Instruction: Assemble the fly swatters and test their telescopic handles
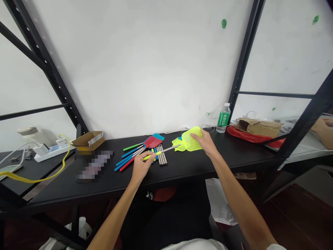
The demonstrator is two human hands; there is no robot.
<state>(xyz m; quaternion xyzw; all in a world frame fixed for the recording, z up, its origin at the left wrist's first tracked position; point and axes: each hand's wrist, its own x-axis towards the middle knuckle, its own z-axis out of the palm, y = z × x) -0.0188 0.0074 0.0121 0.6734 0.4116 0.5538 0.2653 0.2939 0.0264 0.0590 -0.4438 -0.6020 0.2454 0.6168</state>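
A yellow fly swatter (193,140) with a perforated head and a metal shaft is stretched between my two hands. My left hand (142,165) is closed around its yellow handle. My right hand (206,141) pinches the far edge of its head. Beneath and behind that head lie more yellow swatter heads (177,142), partly hidden. To the left, a fanned pile of fly swatters with a red head (153,141), a blue head (159,136) and coloured handles rests on the black table. Several grey metal rods with coloured ends (161,158) lie just right of my left hand.
An open cardboard box (91,140) and a blurred flat item (96,166) lie left on the black table (195,166). A white power strip (53,152) with a yellow cable is farther left. A water bottle (223,118) stands back right, near a torn carton (260,125) on red plastic.
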